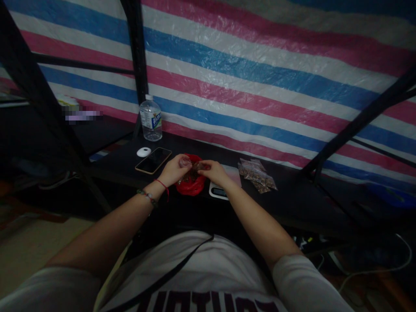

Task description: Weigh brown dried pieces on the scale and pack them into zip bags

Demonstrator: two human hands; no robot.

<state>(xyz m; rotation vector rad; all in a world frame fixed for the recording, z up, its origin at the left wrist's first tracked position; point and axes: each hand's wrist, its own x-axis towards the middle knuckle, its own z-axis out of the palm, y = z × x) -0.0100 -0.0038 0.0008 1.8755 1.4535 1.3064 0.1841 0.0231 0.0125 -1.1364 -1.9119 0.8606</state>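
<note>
A red plastic bag (pixel 189 188) sits with its mouth spread wide, and brown dried bits (pixel 191 174) show inside. Over its left side, my left hand (pixel 175 170) is closed on a small clear plastic bag (pixel 185 162). My right hand (pixel 214 171) reaches over the right side, its fingers bent together close to the brown bits. What lies between those fingertips is too dark to make out. Partly under my right wrist is a white digital scale (pixel 234 175) with a dark display.
Filled clear bags (pixel 258 174) lie right of the scale on the black tabletop (pixel 286 190). On the left are a phone (pixel 154 160), a white rounded case (pixel 143 151) and a large clear bottle (pixel 151 119). Black metal posts (pixel 138 56) and striped sheeting (pixel 247 82) stand behind.
</note>
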